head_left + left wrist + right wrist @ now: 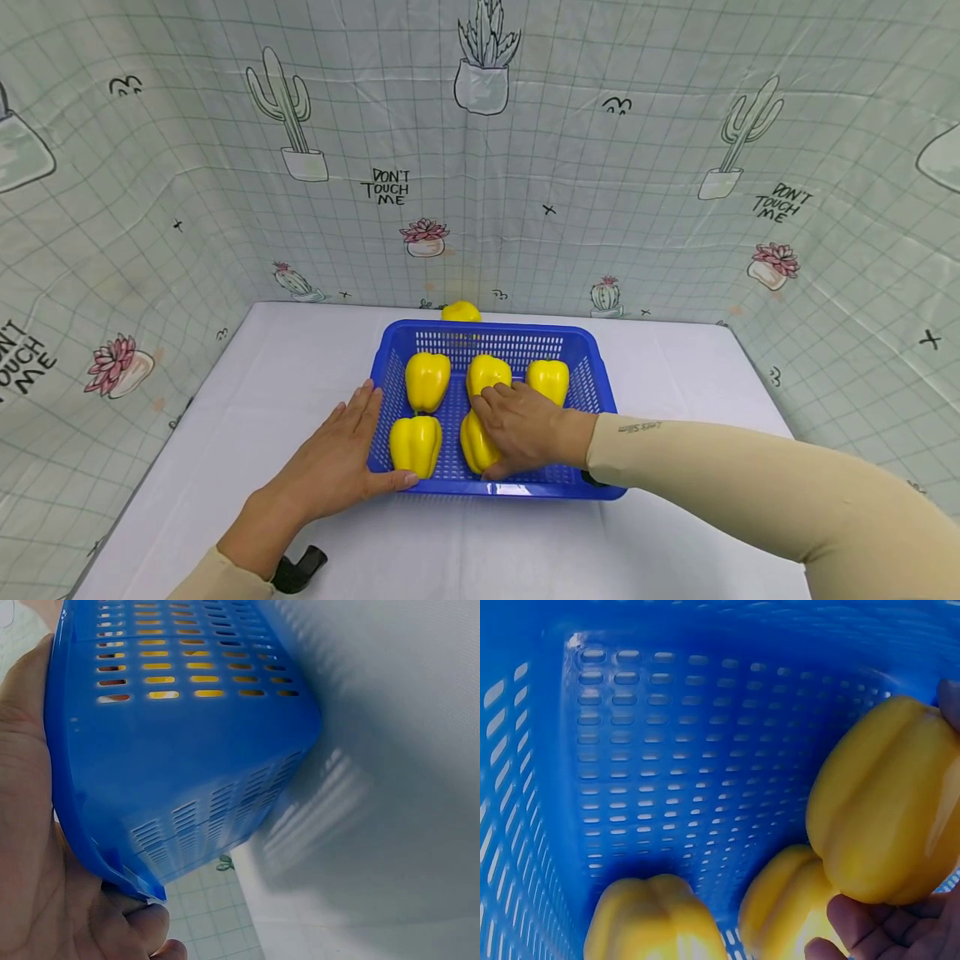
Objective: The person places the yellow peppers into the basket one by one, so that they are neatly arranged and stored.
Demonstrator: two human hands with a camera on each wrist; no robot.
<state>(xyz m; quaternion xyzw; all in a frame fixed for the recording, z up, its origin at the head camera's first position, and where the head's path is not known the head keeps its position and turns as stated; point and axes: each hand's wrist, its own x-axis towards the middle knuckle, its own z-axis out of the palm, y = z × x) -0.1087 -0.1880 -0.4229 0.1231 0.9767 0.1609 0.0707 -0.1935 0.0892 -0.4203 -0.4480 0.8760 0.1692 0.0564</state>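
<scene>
A blue plastic basket (491, 488) with slotted walls holds several yellow bell peppers. Inside it, my right hand (521, 425) grips a yellow bell pepper (477, 446) in the front row, thumb on the near side and fingers over the far side. In the right wrist view that held pepper (889, 802) sits between thumb and fingers, with two other peppers beyond it. My left hand (337, 458) rests on the basket's front left corner, fingers straight along the left rim and thumb on the front rim. The left wrist view shows its palm (30, 847) against the rim.
Another yellow pepper (461, 312) lies behind the basket, near the back edge of the white table (682, 367). A patterned cloth (555, 150) hangs around the back and sides. A black strap piece (300, 570) shows under the left wrist.
</scene>
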